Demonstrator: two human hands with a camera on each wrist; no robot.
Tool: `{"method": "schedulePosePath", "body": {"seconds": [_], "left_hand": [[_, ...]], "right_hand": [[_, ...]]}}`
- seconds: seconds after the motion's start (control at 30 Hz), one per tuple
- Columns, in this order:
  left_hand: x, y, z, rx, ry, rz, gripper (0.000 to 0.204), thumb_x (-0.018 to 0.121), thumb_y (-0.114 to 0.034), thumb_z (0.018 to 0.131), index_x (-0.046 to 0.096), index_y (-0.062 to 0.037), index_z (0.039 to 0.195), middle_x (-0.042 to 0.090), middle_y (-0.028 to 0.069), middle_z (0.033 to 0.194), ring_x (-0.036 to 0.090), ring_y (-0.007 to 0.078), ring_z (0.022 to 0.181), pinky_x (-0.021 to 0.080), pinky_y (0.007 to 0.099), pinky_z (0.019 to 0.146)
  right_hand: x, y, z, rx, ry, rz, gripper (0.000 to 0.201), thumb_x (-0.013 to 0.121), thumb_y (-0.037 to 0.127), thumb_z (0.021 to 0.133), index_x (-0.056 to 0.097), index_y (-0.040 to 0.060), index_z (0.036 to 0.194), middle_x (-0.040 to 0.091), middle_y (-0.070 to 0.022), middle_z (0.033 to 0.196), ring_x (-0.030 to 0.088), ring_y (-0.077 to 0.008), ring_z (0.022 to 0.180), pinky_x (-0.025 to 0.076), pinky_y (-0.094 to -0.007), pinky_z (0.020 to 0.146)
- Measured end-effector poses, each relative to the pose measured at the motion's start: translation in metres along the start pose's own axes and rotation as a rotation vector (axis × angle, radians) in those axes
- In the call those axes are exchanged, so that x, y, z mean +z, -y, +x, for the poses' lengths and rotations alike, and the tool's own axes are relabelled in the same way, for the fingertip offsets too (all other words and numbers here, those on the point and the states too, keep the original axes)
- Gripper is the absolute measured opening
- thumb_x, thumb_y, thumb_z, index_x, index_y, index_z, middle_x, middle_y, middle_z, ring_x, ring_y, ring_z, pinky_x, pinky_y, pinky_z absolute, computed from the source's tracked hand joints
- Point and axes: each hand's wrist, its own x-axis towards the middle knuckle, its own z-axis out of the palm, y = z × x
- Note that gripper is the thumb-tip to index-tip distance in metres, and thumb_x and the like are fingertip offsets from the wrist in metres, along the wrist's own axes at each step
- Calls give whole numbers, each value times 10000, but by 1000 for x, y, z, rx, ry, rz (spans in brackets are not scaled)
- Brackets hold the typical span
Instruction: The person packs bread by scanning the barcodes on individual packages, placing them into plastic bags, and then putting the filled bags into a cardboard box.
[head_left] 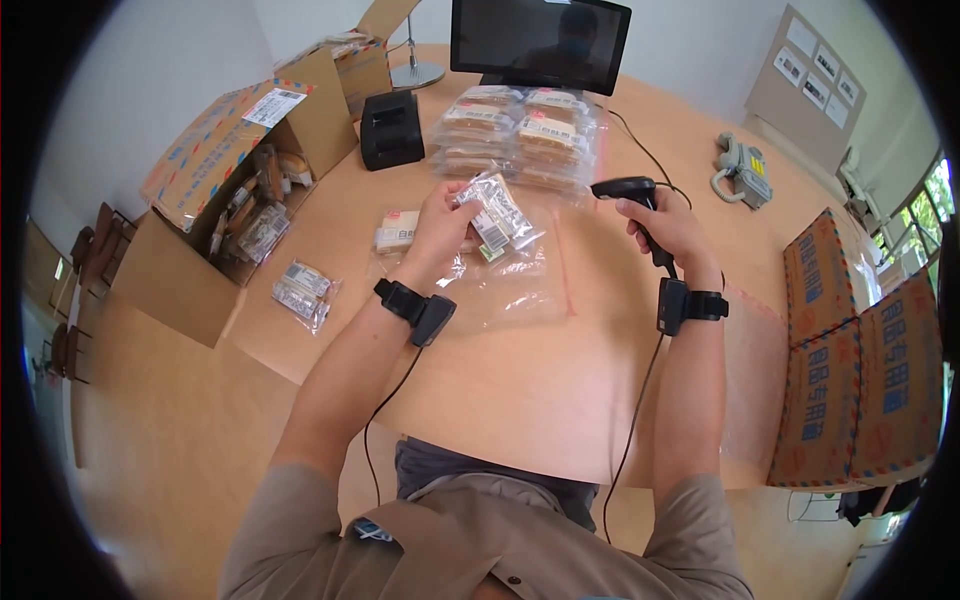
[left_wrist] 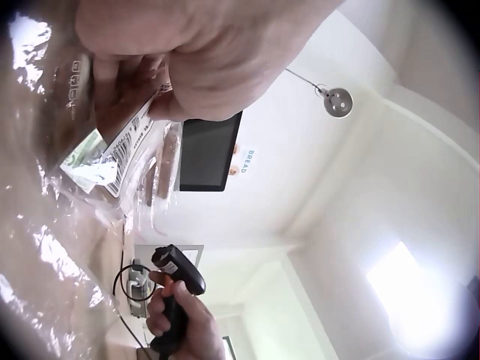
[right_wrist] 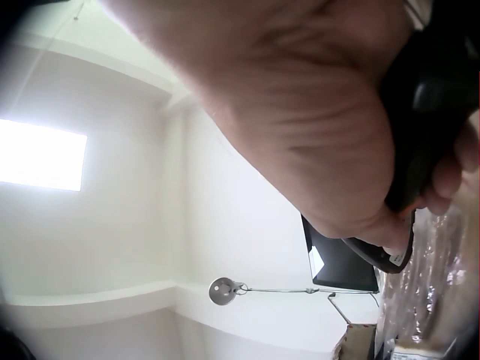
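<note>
Left hand (head_left: 447, 225) pinches a packet (head_left: 495, 217), right hand (head_left: 672, 232) wraps its fingers round the scanner (head_left: 624, 188)!

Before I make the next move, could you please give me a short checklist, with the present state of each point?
1. Clear plastic packet with white label held in left hand: ok.
2. Black pistol-shaped scanner gripped in right hand: ok.
3. Printed barcode not fully covered by fingers: ok.
4. Scanner aimed exactly at barcode: cannot tell.
5. Black flat monitor lit: not ok, screen looks dark.
</note>
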Motion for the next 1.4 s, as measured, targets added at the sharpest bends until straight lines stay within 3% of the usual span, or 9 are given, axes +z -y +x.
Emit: {"method": "schedulePosePath", "body": {"seconds": [0.07,0.1,0.23,0.4,0.6,0.9,1.1,1.33,1.4], "left_hand": [[0,7,0,48,-45,8,424,684,-26,1031,516,7,1418,690,138,1274,737,198,1056,647,346,869],[-1,11,-1,102,-89,12,468,704,28,997,504,22,1420,688,144,1272,738,192,1052,651,330,864],[-1,16,0,152,-158,27,533,724,49,962,483,38,1437,693,155,1270,741,194,1050,650,330,883],[-5,20,-1,208,1,128,338,696,28,952,635,42,1285,745,91,1162,714,128,994,581,286,893],[-3,22,-3,225,-10,143,279,686,8,953,674,37,1230,747,52,1125,697,107,977,565,287,899],[-1,19,-6,243,-6,117,292,719,-37,927,677,48,1204,754,74,1080,694,129,939,557,298,854],[-3,27,0,245,5,85,282,716,-45,938,674,50,1200,754,83,1075,692,126,939,559,303,851],[-8,36,7,277,-5,114,307,736,-80,928,682,72,1190,752,102,1063,693,142,931,565,320,832],[-8,37,8,317,-5,165,323,748,-100,919,691,79,1181,748,117,1056,699,161,917,570,332,823]], "right_hand": [[9,5,1,-80,31,101,278,794,266,999,701,9,946,673,-27,741,618,-114,554,509,-284,518],[13,9,1,-106,92,136,294,798,283,999,684,20,935,664,-17,756,619,-114,570,517,-280,543],[40,35,-13,-28,238,87,328,785,307,1013,669,4,966,685,-31,812,634,-115,603,528,-302,562],[63,49,-23,-28,329,-54,346,747,326,1039,666,-10,1012,701,-40,819,639,-120,598,525,-287,553],[76,53,-28,-37,407,-124,308,733,305,1038,690,3,1080,698,-36,799,623,-115,588,504,-277,538],[80,54,-28,16,369,-161,253,739,271,1029,689,23,1025,714,-40,797,590,-97,552,475,-282,510],[55,57,-28,35,297,-140,251,741,259,1022,679,24,1085,715,-34,805,583,-91,552,473,-276,496],[12,-11,7,120,2,-157,271,733,241,996,712,-13,1090,703,-62,787,623,-128,574,508,-299,516],[4,-29,15,137,-9,-118,270,735,234,988,706,-18,1080,693,-67,776,636,-145,582,528,-314,525]]}}
